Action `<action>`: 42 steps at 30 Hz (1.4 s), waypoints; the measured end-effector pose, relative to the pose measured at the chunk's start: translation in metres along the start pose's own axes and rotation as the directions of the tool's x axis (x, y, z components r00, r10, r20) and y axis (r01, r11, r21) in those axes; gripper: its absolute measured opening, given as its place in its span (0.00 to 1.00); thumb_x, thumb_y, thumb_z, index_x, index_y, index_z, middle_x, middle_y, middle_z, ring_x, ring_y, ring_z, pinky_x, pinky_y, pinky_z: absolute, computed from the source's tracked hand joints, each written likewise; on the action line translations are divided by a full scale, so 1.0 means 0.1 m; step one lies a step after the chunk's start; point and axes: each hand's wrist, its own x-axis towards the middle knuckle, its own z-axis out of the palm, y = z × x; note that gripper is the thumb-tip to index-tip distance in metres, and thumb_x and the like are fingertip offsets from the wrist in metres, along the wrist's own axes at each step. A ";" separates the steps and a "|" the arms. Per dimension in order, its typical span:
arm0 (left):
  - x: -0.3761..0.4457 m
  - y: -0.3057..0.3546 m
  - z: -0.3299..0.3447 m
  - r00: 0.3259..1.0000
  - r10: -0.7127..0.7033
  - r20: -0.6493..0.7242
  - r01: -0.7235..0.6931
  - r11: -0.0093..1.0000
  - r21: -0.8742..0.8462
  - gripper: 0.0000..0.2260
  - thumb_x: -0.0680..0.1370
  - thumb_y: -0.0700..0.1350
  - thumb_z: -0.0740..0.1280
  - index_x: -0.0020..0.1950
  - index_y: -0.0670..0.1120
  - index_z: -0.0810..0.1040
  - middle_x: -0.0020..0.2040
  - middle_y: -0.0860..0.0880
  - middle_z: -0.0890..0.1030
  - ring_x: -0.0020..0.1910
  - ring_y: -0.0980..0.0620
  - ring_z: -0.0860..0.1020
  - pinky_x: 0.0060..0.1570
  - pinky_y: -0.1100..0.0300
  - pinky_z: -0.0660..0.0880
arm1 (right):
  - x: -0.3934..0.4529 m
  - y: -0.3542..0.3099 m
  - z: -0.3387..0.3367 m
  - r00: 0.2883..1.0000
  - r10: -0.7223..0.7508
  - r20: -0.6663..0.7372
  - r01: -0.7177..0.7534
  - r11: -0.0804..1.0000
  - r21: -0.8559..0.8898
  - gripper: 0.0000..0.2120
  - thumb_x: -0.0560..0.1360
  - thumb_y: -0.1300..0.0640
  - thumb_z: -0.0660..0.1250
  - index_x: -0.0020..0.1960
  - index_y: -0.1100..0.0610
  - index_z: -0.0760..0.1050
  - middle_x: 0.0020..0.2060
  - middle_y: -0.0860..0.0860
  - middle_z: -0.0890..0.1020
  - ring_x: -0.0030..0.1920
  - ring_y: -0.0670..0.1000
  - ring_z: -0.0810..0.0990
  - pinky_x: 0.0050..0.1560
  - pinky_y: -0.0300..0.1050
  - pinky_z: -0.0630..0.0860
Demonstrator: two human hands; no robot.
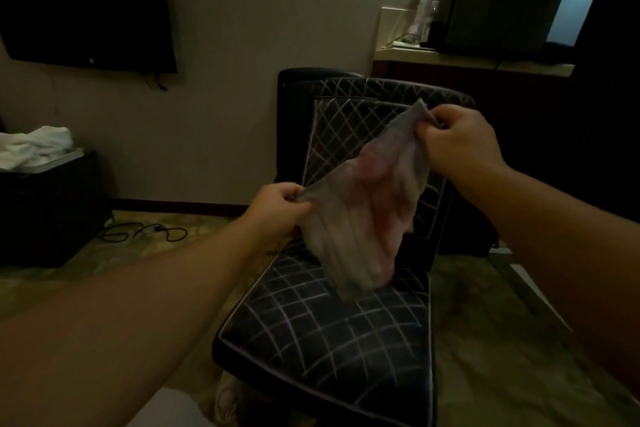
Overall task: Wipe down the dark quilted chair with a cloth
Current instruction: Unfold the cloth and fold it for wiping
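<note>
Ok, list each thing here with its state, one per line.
cloth: stretched between both hands, hanging above the seat
left hand: pinching the cloth's lower corner
right hand: pinching its upper corner
chair: upright, seat bare
television: screen dark
cable: lying loose on the floor

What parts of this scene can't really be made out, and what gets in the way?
All from the head view:
- Chair back, middle: hidden behind the cloth that the left hand and right hand hold up.
- Chair legs: out of sight under the seat; its front corner is cut off by the bottom edge.
- Cloth's lower hem: motion-blurred.
- Items on the shelf: too blurred and dim to identify.
- TV: cut off by the top-left edges.
</note>
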 end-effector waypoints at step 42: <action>0.04 0.52 0.06 0.938 0.189 0.290 -0.120 0.963 -0.239 0.07 0.77 0.38 0.71 0.44 0.49 0.84 0.43 0.48 0.84 0.46 0.48 0.83 0.46 0.50 0.81 | -0.29 0.23 0.60 0.815 0.286 0.503 -0.573 0.527 0.628 0.10 0.81 0.62 0.59 0.55 0.56 0.78 0.44 0.58 0.80 0.39 0.53 0.81 0.41 0.50 0.81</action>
